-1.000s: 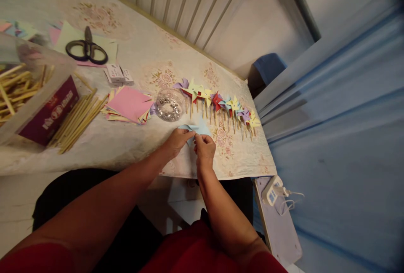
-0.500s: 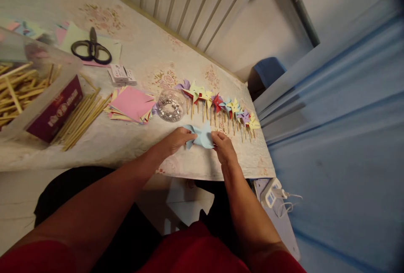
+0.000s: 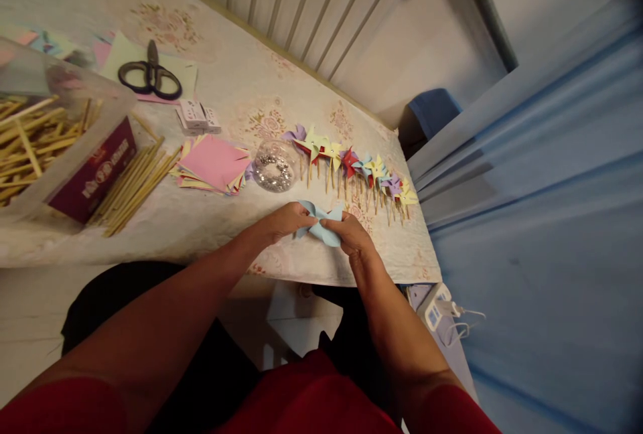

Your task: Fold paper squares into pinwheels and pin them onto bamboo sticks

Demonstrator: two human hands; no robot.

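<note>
A light blue paper pinwheel, its corners folded in toward the middle, is held over the near side of the table. My left hand is closed on its left part, the thumb reaching to the centre. From the other side my right hand pinches it, with the thumb also at the centre. Just beyond my hands sits a clear round dish of small shiny metal pieces. Finished-looking paper pinwheels on wooden sticks lie in a row to the right of the dish.
Left of the dish is a stack of coloured paper squares. Small white boxes, black-handled scissors, loose wooden sticks and a plastic bin of sticks lie farther left. A power strip is below the right edge.
My right hand has moved inward, bringing its thumb from the pinwheel's right edge to its centre. The blue paper is now folded in on that side. The view has shifted slightly.
</note>
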